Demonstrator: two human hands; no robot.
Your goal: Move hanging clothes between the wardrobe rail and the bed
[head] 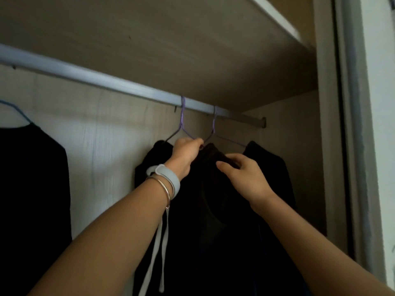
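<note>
Nearest me, two bare forearms reached up into the wardrobe, the left wrist wearing a grey wristband [168, 178] and a thin bangle [164, 186]. Pale drawstrings [162, 253] dangled straight down under that wrist. The left hand [187, 149] had its grip clamped on the sloping wire arm of the first purple hanger [182, 118], fingers curled over it. Just beside it, the right hand [243, 176] had its grip pinched on the collar of the dark garment [192, 231], which hung lengthwise downward from the hangers. A second purple hanger [214, 122] sat close to the right, both hooks upright over the rail [85, 76]. The rail's long axis ran across the wardrobe, slanting down toward the right end from where I stood. Well apart at the left, a blue hanger [19, 112] carried another dark garment [32, 178]. Behind was the pale back panel [102, 135], and above it the shelf [171, 50].
</note>
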